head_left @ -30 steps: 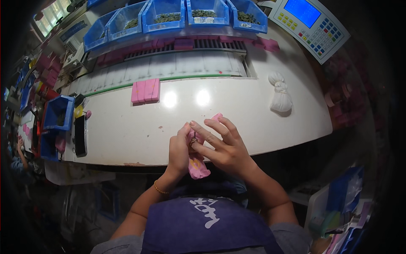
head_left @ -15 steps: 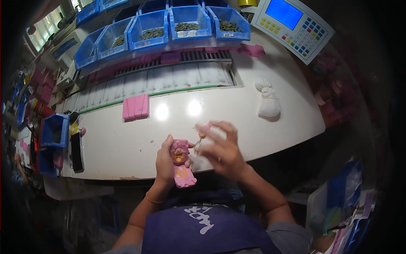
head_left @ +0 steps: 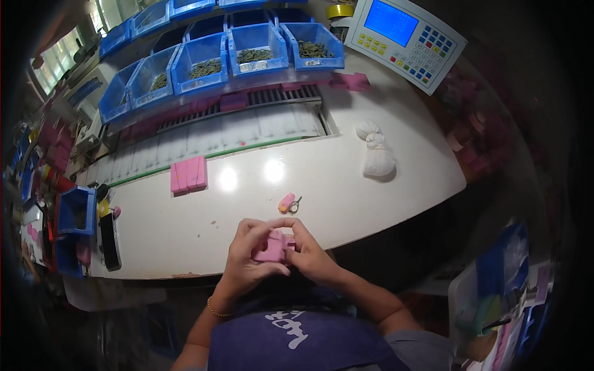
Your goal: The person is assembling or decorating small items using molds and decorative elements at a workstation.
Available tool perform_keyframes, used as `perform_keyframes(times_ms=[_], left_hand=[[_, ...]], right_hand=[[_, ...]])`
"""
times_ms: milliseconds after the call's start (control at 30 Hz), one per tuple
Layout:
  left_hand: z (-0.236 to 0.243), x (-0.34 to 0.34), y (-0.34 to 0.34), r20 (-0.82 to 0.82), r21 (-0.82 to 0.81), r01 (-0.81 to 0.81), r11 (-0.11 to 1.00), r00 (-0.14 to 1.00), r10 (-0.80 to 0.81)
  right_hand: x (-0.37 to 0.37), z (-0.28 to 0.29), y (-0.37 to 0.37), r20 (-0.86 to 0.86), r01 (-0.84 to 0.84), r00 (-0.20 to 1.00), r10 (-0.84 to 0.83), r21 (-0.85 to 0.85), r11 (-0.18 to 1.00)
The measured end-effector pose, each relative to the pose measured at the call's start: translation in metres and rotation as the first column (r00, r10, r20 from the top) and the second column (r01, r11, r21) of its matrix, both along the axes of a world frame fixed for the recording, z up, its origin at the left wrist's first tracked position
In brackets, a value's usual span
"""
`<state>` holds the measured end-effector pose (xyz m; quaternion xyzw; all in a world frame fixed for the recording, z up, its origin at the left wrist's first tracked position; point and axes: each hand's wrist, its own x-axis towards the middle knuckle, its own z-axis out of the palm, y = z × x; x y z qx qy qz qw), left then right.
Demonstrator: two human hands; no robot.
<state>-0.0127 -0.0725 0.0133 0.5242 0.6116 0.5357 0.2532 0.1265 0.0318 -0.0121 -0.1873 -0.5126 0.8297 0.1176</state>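
Both my hands are wrapped round a pink rubber mould [head_left: 270, 248] above the table's front edge. My left hand [head_left: 242, 253] grips its left side, thumb and fingers curled over it. On the opposite side, the fingers of my right hand [head_left: 307, 252] press against it. The mould looks folded together, and its inner faces are hidden. Just beyond my fingertips, a small pink-and-orange piece [head_left: 286, 201] lies on the table beside a thin metal ring [head_left: 295, 208] with a short stem.
Pink blocks [head_left: 189, 175] stand together left of centre. A knotted white cloth bundle [head_left: 378, 157] lies to the right. Blue bins [head_left: 257, 54] of small greenish pieces line the back, near a keypad panel with a blue screen [head_left: 391, 23]. The white table [head_left: 346, 204] curves away at right.
My right hand has set the small pink-and-orange piece with the ring on the table and come over to the mould. The mould, spread open before, is now folded together between both hands.
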Motion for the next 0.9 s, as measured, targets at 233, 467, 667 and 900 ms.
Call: perform_keyframes(times_ms=[233, 467, 667, 900], left_hand=[[-0.016, -0.005, -0.010, 0.449, 0.060, -0.020, 0.998, 0.894, -0.010], [-0.006, -0.013, 0.039, 0.974, -0.054, -0.240, 0.969, 0.202, 0.104], [-0.018, -0.007, 0.062, 0.888, -0.183, -0.120, 0.976, 0.407, 0.217], [-0.020, -0.003, 0.069, 0.819, -0.228, -0.051, 0.972, 0.529, 0.220]], right_hand=[[0.001, 0.006, -0.002, -0.044, -0.108, 0.993, 0.108, -0.004, 0.994], [0.008, 0.005, 0.020, 0.058, -0.003, 0.997, -0.042, 0.619, 0.786], [0.092, -0.004, 0.223, -0.178, -0.366, 0.333, -0.926, 0.881, -0.300], [0.108, 0.009, 0.200, -0.109, -0.020, 0.655, -0.747, 0.987, -0.162]])
